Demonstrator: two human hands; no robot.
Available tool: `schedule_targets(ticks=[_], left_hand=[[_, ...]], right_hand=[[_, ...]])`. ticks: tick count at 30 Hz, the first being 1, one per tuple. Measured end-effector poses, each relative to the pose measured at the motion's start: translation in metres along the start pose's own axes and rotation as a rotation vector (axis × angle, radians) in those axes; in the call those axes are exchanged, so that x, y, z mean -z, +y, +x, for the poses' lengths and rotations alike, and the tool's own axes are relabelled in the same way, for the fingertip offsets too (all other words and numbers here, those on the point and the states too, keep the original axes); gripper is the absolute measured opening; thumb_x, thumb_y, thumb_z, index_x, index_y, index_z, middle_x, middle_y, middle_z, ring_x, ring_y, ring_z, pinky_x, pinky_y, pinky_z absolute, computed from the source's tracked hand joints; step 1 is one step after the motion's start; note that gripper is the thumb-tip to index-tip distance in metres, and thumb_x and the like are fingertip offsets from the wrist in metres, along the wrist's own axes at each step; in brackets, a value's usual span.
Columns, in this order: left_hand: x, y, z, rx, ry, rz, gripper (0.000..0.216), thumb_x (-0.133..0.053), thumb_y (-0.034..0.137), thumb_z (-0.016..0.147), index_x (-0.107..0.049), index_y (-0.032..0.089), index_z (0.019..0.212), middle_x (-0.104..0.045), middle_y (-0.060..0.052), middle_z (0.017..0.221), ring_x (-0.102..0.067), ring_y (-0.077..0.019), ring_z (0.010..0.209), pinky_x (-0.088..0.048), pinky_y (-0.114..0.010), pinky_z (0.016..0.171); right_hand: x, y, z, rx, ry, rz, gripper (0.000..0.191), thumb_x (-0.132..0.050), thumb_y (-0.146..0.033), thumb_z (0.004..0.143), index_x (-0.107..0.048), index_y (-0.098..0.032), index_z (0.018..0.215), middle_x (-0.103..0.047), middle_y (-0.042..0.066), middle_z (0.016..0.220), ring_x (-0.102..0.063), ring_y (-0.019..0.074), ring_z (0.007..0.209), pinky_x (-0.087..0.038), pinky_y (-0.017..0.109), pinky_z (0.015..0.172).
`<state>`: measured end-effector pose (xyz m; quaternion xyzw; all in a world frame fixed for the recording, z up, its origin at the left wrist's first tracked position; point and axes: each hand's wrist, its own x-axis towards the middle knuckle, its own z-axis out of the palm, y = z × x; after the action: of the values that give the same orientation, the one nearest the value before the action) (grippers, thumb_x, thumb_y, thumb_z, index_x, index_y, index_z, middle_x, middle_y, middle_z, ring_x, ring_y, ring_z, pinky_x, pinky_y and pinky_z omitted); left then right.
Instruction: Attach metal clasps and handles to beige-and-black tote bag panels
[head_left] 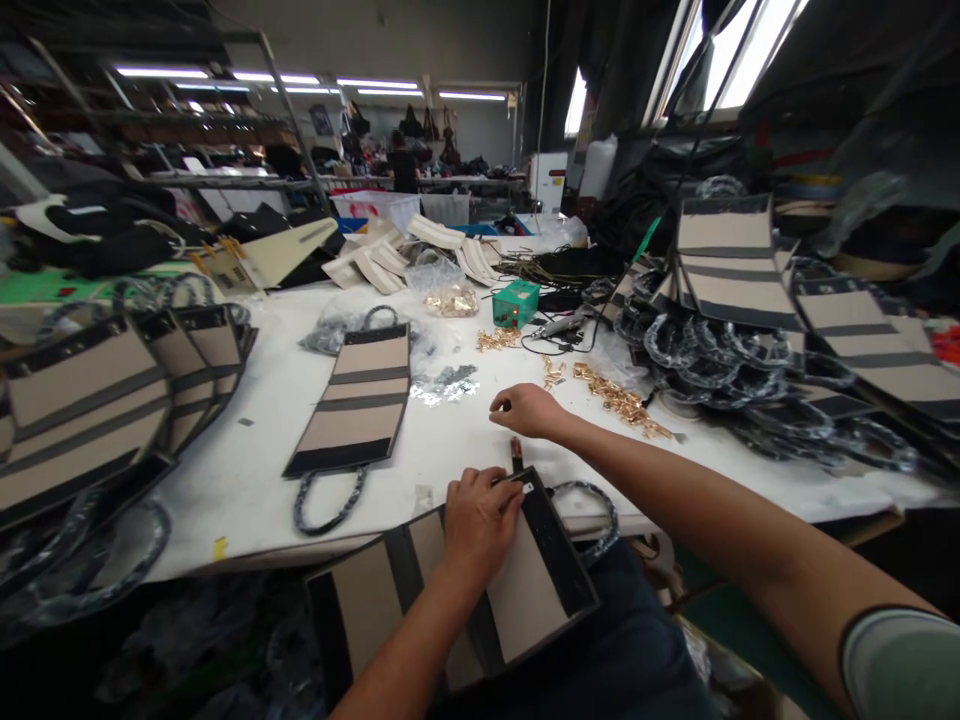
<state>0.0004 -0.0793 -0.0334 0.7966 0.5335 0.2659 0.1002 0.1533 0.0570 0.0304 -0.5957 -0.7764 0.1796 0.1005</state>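
Note:
A beige-and-black bag panel (521, 600) lies tilted across my lap, its upper end against the table edge. My left hand (480, 525) rests on it with fingers bent and closed on its upper border, beside a small shiny metal plate (528, 488). At the panel's far edge a copper-coloured metal piece (517, 452) stands up. A plastic-wrapped handle (600, 510) loops out on the right. Above the table, beyond the panel, hovers my right hand (531, 411), thumb and fingers curled together; anything between the fingertips is too small to make out.
Another bag panel (360, 395) lies on the white table (262, 400). Nearby are silvery metal plates (446, 388), gold-coloured fittings (619, 395) and a green box (514, 304) with a corded tool (559, 325). Stacked panels stand left (90, 380) and right (735, 260).

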Motion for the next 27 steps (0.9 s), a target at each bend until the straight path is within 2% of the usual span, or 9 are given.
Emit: schedule_targets(ticks=[3,7,10,13,16,20,24,27], left_hand=[[0.002,-0.002,-0.001,0.045,-0.015,-0.053,0.016,-0.063,0.03,0.091,-0.078,0.033,0.098,-0.071,-0.005,0.106,-0.06,-0.0252,0.099,-0.044,-0.042,0.082],[0.004,-0.003,-0.005,0.16,-0.111,-0.152,0.015,-0.069,0.037,0.085,-0.079,0.035,0.095,-0.07,-0.006,0.105,-0.062,-0.0265,0.1,-0.046,-0.044,0.086],[0.001,-0.008,-0.005,0.227,-0.22,-0.258,0.025,-0.068,0.052,0.083,-0.079,0.041,0.102,-0.071,-0.005,0.109,-0.065,-0.026,0.1,-0.048,-0.046,0.09],[-0.001,-0.012,-0.001,0.296,-0.262,-0.296,0.032,-0.065,0.059,0.083,-0.078,0.043,0.107,-0.071,-0.005,0.11,-0.066,-0.0255,0.099,-0.05,-0.045,0.091],[0.001,-0.01,0.003,0.344,-0.283,-0.321,0.036,-0.065,0.062,0.08,-0.077,0.045,0.11,-0.071,-0.004,0.11,-0.067,-0.0247,0.098,-0.051,-0.042,0.092],[0.007,-0.006,0.004,0.374,-0.296,-0.335,0.035,-0.067,0.059,0.077,-0.077,0.047,0.108,-0.072,-0.002,0.108,-0.067,-0.0231,0.098,-0.05,-0.039,0.093],[0.003,-0.007,0.004,0.397,-0.281,-0.34,0.034,-0.07,0.057,0.075,-0.077,0.049,0.107,-0.072,-0.001,0.107,-0.067,-0.0231,0.096,-0.051,-0.039,0.092],[-0.003,-0.012,0.006,0.387,-0.249,-0.318,0.032,-0.072,0.055,0.074,-0.078,0.048,0.104,-0.072,-0.001,0.105,-0.068,-0.0226,0.094,-0.052,-0.038,0.09]], right_hand=[[-0.009,-0.013,0.046,-0.039,0.023,0.004,0.029,-0.063,-0.043,0.087,-0.077,-0.032,0.111,-0.075,0.001,0.114,-0.067,0.0203,0.102,-0.048,0.026,0.079],[-0.021,-0.029,0.077,-0.061,0.02,0.016,0.034,-0.059,-0.041,0.089,-0.075,-0.028,0.117,-0.073,0.006,0.12,-0.066,0.0253,0.109,-0.049,0.031,0.082],[-0.036,-0.027,0.093,-0.068,-0.003,0.018,0.036,-0.058,-0.04,0.088,-0.077,-0.023,0.113,-0.073,0.014,0.119,-0.067,0.0324,0.108,-0.049,0.038,0.08],[-0.053,-0.016,0.11,-0.065,-0.016,0.021,0.037,-0.059,-0.041,0.085,-0.077,-0.025,0.113,-0.072,0.013,0.122,-0.066,0.0339,0.107,-0.049,0.039,0.079],[-0.064,-0.005,0.119,-0.063,-0.002,0.043,0.035,-0.06,-0.04,0.083,-0.077,-0.03,0.112,-0.072,0.01,0.124,-0.067,0.0322,0.106,-0.048,0.038,0.077],[-0.065,-0.001,0.118,-0.074,0.015,0.077,0.03,-0.059,-0.038,0.082,-0.08,-0.03,0.101,-0.075,0.009,0.116,-0.068,0.0312,0.1,-0.047,0.037,0.074],[-0.057,-0.004,0.117,-0.054,0.047,0.099,0.027,-0.059,-0.035,0.081,-0.081,-0.028,0.095,-0.077,0.008,0.105,-0.069,0.0289,0.095,-0.047,0.034,0.073],[-0.041,-0.012,0.109,0.05,0.072,0.151,0.026,-0.059,-0.033,0.082,-0.081,-0.025,0.093,-0.077,0.008,0.101,-0.07,0.0257,0.092,-0.048,0.031,0.076]])
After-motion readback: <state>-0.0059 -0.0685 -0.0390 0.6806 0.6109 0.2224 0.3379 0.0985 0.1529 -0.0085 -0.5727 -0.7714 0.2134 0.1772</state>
